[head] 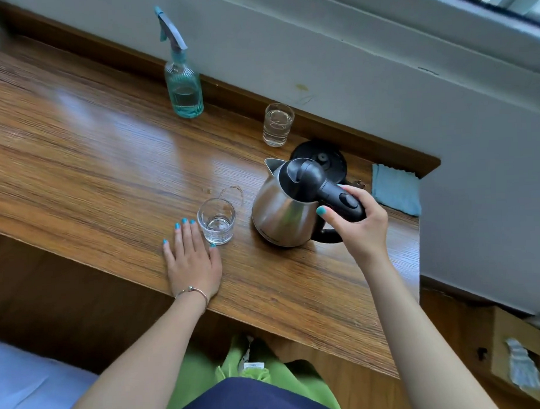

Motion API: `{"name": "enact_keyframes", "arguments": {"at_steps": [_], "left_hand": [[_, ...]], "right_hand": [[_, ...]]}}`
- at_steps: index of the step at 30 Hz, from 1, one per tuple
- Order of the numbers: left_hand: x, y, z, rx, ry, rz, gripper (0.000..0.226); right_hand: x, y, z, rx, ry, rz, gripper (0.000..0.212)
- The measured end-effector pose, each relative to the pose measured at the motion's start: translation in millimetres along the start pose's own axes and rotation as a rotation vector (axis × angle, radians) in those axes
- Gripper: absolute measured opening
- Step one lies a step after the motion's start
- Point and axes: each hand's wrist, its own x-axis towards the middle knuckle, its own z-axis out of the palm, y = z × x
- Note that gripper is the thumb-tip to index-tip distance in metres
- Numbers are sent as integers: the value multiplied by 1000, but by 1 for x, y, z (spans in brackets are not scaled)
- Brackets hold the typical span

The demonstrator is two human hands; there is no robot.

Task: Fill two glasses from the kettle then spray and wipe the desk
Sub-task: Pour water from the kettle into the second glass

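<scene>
Steel kettle (282, 210) gripped by its handle in the right hand (355, 225), beside the near glass (216, 221).
Left hand (192, 259) lies flat, fingers touching that nearly empty glass; tip slowly, spout over its rim. Far glass (278, 124) is already mostly full; spray bottle (183, 88) about half.

On your tabletop (92, 155) the kettle (285, 210) stands right of the near glass (216, 221); behind it sit its base (320, 159), the second glass (278, 124) and the spray bottle (183, 85).
</scene>
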Motion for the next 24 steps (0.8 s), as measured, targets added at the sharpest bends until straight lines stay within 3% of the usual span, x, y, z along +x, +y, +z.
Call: {"name": "enact_keyframes", "arguments": {"at_steps": [9, 24], "left_hand": [[1, -1, 2, 30, 11, 2, 70], [1, -5, 0, 11, -61, 42, 67]], "right_hand": [[6, 3, 14, 291, 76, 81, 39], [-32, -29, -2, 298, -10, 1, 38]]}}
